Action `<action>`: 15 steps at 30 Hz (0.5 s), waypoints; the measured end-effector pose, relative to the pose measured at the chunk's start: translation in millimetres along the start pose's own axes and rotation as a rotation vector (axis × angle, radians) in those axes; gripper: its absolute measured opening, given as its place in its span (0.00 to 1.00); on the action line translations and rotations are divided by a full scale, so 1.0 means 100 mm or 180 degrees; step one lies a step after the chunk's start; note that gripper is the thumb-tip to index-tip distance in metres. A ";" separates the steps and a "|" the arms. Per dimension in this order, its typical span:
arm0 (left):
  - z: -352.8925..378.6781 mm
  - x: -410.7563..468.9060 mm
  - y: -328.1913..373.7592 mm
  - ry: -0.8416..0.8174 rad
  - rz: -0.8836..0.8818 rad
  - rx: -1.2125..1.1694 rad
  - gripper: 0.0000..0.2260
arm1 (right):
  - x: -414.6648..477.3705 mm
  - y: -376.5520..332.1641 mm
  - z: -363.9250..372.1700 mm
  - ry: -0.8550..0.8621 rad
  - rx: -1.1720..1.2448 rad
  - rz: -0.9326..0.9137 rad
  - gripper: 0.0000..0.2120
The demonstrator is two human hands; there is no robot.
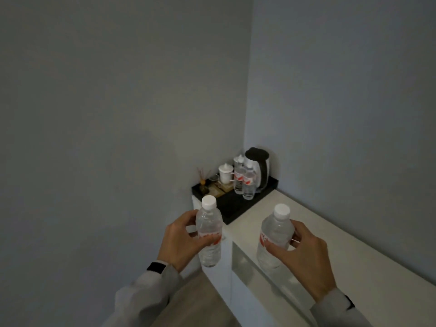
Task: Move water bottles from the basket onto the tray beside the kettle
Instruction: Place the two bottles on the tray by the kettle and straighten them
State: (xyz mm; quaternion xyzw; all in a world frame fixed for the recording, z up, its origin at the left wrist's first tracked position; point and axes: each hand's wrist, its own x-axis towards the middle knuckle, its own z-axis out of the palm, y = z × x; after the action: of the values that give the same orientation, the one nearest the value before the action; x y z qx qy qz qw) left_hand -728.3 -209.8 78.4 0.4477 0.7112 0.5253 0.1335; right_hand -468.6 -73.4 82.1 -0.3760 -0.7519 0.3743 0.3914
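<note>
Head view, dim light: each hand holds 1 clear plastic bottle with a white ribbed cap and a red-and-white label band. The left hand [182,239] is wrapped around the left bottle [209,234] at its label, thumb and fingers closed on the smooth round body. That bottle stands almost upright, cap up, long axis vertical with a slight lean, held in the air over the front edge of the white table [330,251]. The right hand [300,252] is clamped on the right bottle [274,234] around its middle; this 1 tilts a little, cap up and leaning toward the far corner, above the glossy table top. Both bottles look full of clear water.

At the far corner sits a flat black rectangular tray [236,206] with a low rim. On it stand 2 more bottles [245,181] of the same kind, upright, touching or just beside each other, right in front of the kettle [258,166], which has a white body and a dark lid and handle. Left of them are 2 white lidded cups [226,173], a small glass, some flat packets too dim to read, and a small dark jar with thin reed sticks [203,178] at the tray's left end. Pale sleeves cover both wrists, and a dark band [157,267] shows on the left wrist.
</note>
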 end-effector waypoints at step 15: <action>-0.83 1.98 -1.04 -0.0283 0.0236 -0.0226 0.25 | 1.38 -0.33 1.73 0.0285 -0.0330 0.0083 0.25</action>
State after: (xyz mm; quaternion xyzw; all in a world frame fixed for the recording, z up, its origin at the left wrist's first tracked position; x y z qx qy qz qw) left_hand -946.2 -113.4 77.5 0.4917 0.6683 0.5344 0.1612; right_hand -685.0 -15.7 81.5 -0.4219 -0.7471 0.3227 0.3997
